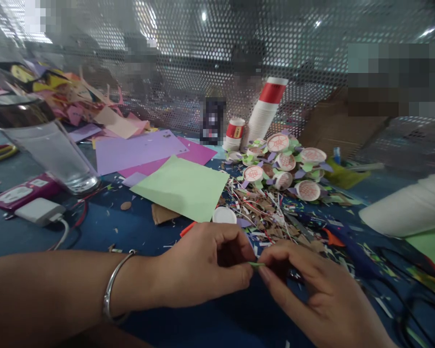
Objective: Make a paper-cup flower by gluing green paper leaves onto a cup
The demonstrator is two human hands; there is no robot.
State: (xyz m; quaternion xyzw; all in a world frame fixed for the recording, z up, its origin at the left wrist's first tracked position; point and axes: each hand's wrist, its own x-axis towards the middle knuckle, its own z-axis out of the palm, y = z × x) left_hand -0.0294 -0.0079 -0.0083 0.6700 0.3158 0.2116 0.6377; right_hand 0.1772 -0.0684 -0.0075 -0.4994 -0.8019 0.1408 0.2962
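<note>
My left hand [206, 263] and my right hand [311, 290] meet low in the view, over the blue table [137, 227]. Both pinch a small green paper piece [256, 264] between thumb and fingertips. A silver bangle [114, 290] circles my left wrist. Just beyond my hands lie a white cup lid [224, 215] and a heap of paper scraps [271, 217]. A green paper sheet [183, 188] lies ahead of my left hand.
A glass tumbler [47, 145] stands at the left beside a white charger [39, 210] on a pink power strip [20, 193]. Purple and pink sheets [141, 150], decorated paper cups [286, 166], stacked cups [266, 111], a white roll [409, 208] and a perforated metal screen [203, 63] surround them.
</note>
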